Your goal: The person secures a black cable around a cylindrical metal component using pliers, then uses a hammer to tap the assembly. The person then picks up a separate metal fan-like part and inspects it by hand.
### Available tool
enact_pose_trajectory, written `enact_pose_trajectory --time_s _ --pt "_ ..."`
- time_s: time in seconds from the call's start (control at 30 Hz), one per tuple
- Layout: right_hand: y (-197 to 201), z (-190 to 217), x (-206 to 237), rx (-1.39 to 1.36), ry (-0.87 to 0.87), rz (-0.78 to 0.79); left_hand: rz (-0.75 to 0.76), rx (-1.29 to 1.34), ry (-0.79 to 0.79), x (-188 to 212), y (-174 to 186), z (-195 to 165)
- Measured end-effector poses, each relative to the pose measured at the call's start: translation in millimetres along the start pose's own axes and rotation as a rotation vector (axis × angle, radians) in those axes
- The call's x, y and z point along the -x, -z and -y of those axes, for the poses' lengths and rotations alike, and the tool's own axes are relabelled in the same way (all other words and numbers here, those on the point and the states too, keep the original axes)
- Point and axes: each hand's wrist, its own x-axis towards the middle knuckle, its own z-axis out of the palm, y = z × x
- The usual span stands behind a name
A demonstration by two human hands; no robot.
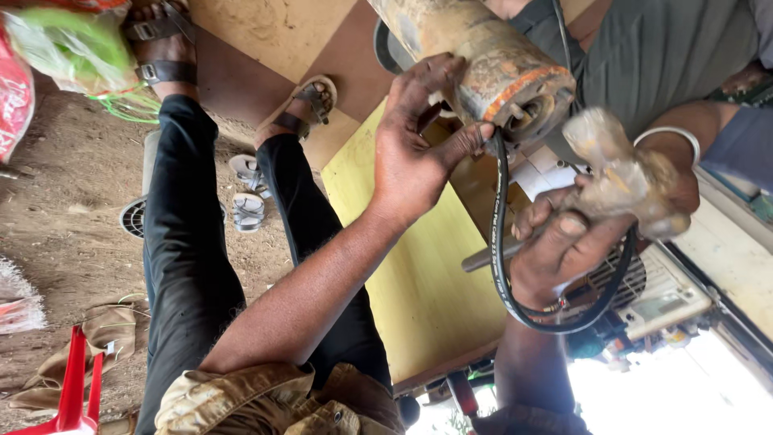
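Note:
A rusty metal cylinder (483, 60) with an orange ring near its end slants down from the top. My left hand (415, 149) grips its end, fingers over the side and thumb at the rim. A black rubber belt (501, 266) hangs from the cylinder's hub and loops under my right hand (555, 254). That hand is closed around a thin metal rod (477, 260). Another person's hand (680, 189), a white bangle on the wrist, holds a blurred, grimy pale object (612, 165) just right of the cylinder's end.
A yellow board (403, 266) lies under my arms. A person in black trousers (189, 242) and sandals stands on the left, on bare dirt. There is a red frame (72, 387) at bottom left, a plastic bag (68, 44) at top left and a white grilled appliance (652, 290) on the right.

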Motion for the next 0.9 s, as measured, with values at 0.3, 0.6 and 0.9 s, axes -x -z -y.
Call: enact_pose_trajectory --time_s 0.3,0.6,0.9 --pt "-23 4 -37 0.753 0.286 0.026 -0.041 0.167 0.028 -7 -4 1" --pt "-7 -4 -26 0.479 0.074 -0.032 -0.082 0.163 0.0 -2 -5 8" --pt "-2 -13 30 0.124 -0.083 -0.062 0.187 -0.346 -0.387 4 30 -19"
